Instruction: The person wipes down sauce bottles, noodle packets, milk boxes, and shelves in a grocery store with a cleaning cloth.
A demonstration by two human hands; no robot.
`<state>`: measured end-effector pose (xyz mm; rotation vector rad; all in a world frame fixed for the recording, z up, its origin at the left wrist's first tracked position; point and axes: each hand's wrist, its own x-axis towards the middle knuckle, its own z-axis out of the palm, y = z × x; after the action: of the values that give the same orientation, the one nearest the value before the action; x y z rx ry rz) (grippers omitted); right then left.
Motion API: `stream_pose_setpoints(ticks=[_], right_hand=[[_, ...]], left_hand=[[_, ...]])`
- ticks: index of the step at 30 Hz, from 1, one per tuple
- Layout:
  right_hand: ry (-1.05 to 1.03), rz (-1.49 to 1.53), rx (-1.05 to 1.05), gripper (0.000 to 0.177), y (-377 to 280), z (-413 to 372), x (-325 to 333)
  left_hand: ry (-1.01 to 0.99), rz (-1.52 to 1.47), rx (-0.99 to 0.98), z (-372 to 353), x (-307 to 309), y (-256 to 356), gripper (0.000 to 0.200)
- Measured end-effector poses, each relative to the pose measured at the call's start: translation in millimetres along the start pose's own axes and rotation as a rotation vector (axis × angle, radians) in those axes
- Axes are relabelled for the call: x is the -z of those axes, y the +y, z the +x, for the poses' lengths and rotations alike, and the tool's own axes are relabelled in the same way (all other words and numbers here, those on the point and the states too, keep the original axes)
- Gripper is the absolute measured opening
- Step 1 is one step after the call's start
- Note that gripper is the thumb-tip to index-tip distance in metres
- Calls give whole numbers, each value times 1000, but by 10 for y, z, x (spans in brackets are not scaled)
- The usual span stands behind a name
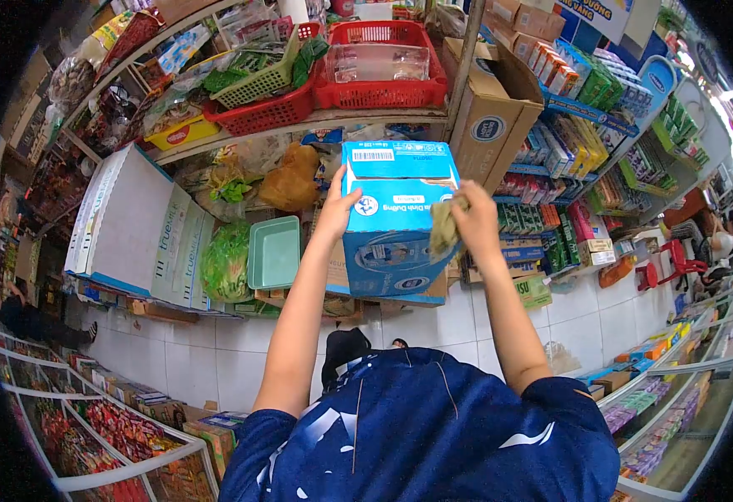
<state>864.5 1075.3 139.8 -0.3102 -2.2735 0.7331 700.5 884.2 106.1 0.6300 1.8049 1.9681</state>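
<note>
A blue cardboard milk carton stands in front of me, with white print and a barcode on its top. My left hand grips its left edge, the thumb lying over the top and the fingers along the side. In my right hand is a crumpled olive-green cloth, pressed against the carton's right edge. Part of the carton's right side is hidden behind the cloth and hand.
Red plastic baskets sit on a shelf behind the carton. To the left are a green tray, a green bag and a large white carton. An open brown box and stacked milk packs stand right.
</note>
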Motion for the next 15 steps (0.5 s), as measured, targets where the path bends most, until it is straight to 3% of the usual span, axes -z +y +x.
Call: stream_pose_setpoints(ticks=[2,4,6,8,9,12,14,15], right_hand=[[77,26,-50,22,162,244,-114],[-23,245,-261,29,12,536,-308],[-193,309,-268,35,-135,685,-690],[-267,79,117,40,-167,704,-1106],[-277,82,111,40,-186,705,-1150],[-352,106,120,44,-161,680,-1117],[-242,-55,40,44,18,554,-838],[-227,-65,31,44,19,510,-667]], left_hand=[[-38,-19,20,4,21,-2,60],[-30,-13,8,9,9,2,60],[-19,-1,4,15,14,20,60],[-31,-55,14,-12,-3,37,59],[-4,56,47,-102,-54,203,56],[-13,59,-21,20,45,-68,54],[-51,54,-30,66,52,-51,52],[27,589,-113,111,36,38,52]])
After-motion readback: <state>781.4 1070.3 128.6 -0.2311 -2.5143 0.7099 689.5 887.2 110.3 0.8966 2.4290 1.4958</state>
